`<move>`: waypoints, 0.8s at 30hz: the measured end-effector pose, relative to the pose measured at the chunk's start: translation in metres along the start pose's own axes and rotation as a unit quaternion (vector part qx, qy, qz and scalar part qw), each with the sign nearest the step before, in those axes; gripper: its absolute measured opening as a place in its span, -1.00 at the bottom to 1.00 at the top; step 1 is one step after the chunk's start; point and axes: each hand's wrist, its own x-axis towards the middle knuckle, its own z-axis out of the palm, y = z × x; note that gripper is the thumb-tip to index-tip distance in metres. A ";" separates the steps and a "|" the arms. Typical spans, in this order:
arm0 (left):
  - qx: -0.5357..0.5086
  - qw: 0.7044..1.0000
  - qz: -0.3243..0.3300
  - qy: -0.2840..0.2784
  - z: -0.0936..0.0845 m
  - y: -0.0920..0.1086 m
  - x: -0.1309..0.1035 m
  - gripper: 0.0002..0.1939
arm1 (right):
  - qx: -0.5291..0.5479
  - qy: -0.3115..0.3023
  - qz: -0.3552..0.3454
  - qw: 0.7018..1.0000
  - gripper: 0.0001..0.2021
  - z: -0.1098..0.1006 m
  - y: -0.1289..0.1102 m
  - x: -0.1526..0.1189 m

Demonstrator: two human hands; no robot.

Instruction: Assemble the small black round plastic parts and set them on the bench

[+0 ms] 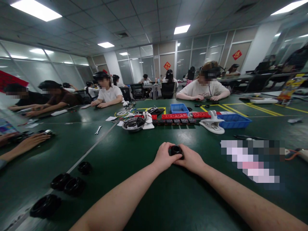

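Green tabletop (108, 157) — black ring (176, 152), sides hidden by fingers (166, 147).

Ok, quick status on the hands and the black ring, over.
Left hand, right hand: both holding the black ring. Ring's opening shows on top. Nothing seen blocking; four more black rings apart, leftward.

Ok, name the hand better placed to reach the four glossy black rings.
Probably the left hand: four rings lie on its side, though it and the right hand hold another black ring.
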 end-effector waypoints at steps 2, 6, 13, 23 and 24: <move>-0.021 0.999 0.013 -0.032 -0.005 -0.001 0.002 -0.64 | 0.064 -0.035 -0.036 0.997 -0.46 -0.006 0.005 0.002; -0.073 0.992 0.028 -0.104 -0.013 -0.004 0.006 -0.62 | 0.188 -0.135 -0.081 0.969 -0.49 -0.017 0.015 0.007; -0.098 0.987 0.031 -0.124 -0.009 -0.013 0.008 -0.56 | 0.214 -0.173 -0.064 0.959 -0.61 -0.018 0.017 0.009; -0.107 0.987 0.021 -0.118 -0.009 -0.009 0.006 -0.55 | 0.207 -0.163 -0.060 0.963 -0.65 -0.016 0.017 0.009; -0.108 0.987 0.019 -0.118 -0.009 -0.009 0.006 -0.55 | 0.206 -0.161 -0.062 0.963 -0.65 -0.017 0.017 0.009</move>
